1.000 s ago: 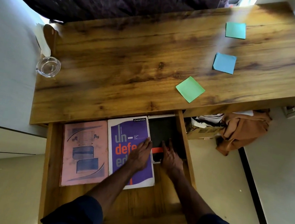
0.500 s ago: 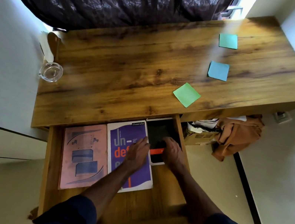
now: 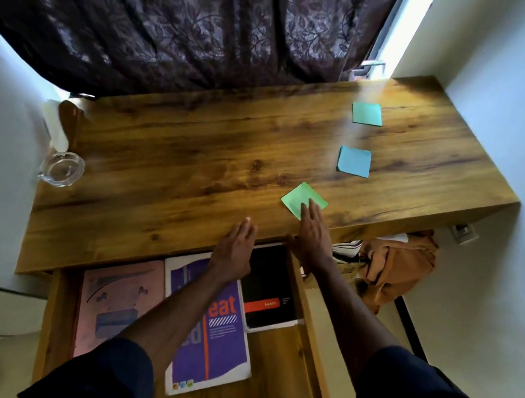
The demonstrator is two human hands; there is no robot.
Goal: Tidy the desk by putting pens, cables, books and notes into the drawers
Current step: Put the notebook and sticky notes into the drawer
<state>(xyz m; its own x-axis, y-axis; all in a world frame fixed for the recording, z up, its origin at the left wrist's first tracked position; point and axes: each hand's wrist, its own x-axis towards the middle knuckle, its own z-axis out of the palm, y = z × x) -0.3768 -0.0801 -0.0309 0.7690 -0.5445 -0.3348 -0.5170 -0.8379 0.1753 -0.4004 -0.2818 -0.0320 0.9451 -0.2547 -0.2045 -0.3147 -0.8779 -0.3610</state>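
The open drawer (image 3: 312, 328) holds a pink book (image 3: 110, 309), a purple book (image 3: 213, 340) and a black notebook (image 3: 268, 290) side by side. On the wooden desk (image 3: 191, 159) lie three paper notes: light green (image 3: 299, 196), blue (image 3: 354, 161) and teal (image 3: 367, 113). My right hand (image 3: 312, 233) reaches over the desk's front edge, straight fingers touching the light green note's near corner. My left hand (image 3: 235, 246) hovers flat and empty above the drawer, fingertips over the desk edge.
A glass ashtray (image 3: 61, 168) stands at the desk's left end beside a white wall. A dark curtain (image 3: 181, 11) hangs behind the desk. An orange cloth (image 3: 396, 263) and papers sit under the desk to the right.
Both hands have left the books in the drawer and risen to the desk edge. The right hand now touches the light green note. The camera has tilted up.
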